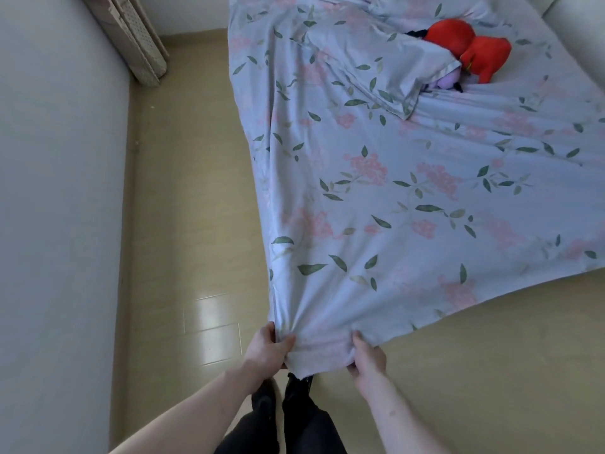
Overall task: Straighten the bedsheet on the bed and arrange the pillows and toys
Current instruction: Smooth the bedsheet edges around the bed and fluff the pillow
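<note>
Bedsheet point(376, 198), no readable writing, gripped at its corner by left hand point(266, 350) and right hand point(366, 362) fingers.

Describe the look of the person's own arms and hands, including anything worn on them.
Both forearms are bare, with no sleeves in view. The left hand and right hand wear no gloves, and no rings, watch or bracelets are visible. Black trousers show below them.

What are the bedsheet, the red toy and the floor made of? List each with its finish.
Bedsheet: thin woven fabric, likely cotton, matte with a floral print; it gathers into soft creases where both hands grip it.
Red toy: plush fabric, probably stuffed; soft rounded shape.
Floor: wood-look planks, possibly laminate; glossy, showing a bright window reflection.
</note>
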Demonstrator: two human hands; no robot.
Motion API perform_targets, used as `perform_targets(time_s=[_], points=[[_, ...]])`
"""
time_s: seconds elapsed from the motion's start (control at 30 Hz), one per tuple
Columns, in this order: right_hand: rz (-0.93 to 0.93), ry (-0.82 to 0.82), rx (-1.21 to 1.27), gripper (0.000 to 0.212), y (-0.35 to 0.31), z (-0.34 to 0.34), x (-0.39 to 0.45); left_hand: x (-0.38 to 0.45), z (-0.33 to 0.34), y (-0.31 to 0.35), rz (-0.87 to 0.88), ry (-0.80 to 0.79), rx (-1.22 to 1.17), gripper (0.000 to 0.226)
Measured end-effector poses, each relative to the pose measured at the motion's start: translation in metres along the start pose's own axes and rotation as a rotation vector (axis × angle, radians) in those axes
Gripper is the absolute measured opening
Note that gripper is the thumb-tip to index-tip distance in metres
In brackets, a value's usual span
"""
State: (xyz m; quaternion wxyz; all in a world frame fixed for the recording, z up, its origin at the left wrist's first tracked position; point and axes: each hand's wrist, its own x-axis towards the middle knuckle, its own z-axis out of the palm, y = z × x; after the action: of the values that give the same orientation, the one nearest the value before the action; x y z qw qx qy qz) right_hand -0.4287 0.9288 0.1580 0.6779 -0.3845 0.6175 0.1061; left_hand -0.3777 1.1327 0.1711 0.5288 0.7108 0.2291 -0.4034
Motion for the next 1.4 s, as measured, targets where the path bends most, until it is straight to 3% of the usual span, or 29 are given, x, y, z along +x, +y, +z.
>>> perform_targets(time_s=[0.43, 0.67, 1.0, 1.13, 1.2, 1.3, 1.4], points=[[-0.079, 0.085, -0.132, 0.016, 0.089, -0.016, 0.089, 0.093, 0.001, -0.108, -0.095, 0.029, 0.190, 0.024], [-0.037, 0.106, -0.301, 0.029, 0.163, -0.024, 0.176, 0.163, 0.009, -0.189, -0.102, 0.080, 0.195, 0.017], [-0.008, 0.098, -0.424, 0.022, 0.170, -0.017, 0.224, 0.219, 0.009, -0.212, -0.167, 0.022, 0.386, 0.026], [0.005, 0.084, -0.417, 0.025, 0.170, -0.024, 0.211, 0.219, -0.008, -0.200, -0.256, -0.127, 0.322, 0.032], [0.001, 0.070, -0.416, 0.025, 0.170, -0.030, 0.204, 0.221, -0.014, -0.186, -0.248, -0.144, 0.172, 0.037], [-0.012, 0.052, -0.423, 0.024, 0.169, -0.032, 0.200, 0.235, -0.016, -0.158, -0.179, -0.041, -0.084, 0.038], [-0.027, 0.045, -0.429, 0.018, 0.170, -0.029, 0.197, 0.242, -0.013, -0.148, -0.111, 0.141, -0.095, 0.027]])
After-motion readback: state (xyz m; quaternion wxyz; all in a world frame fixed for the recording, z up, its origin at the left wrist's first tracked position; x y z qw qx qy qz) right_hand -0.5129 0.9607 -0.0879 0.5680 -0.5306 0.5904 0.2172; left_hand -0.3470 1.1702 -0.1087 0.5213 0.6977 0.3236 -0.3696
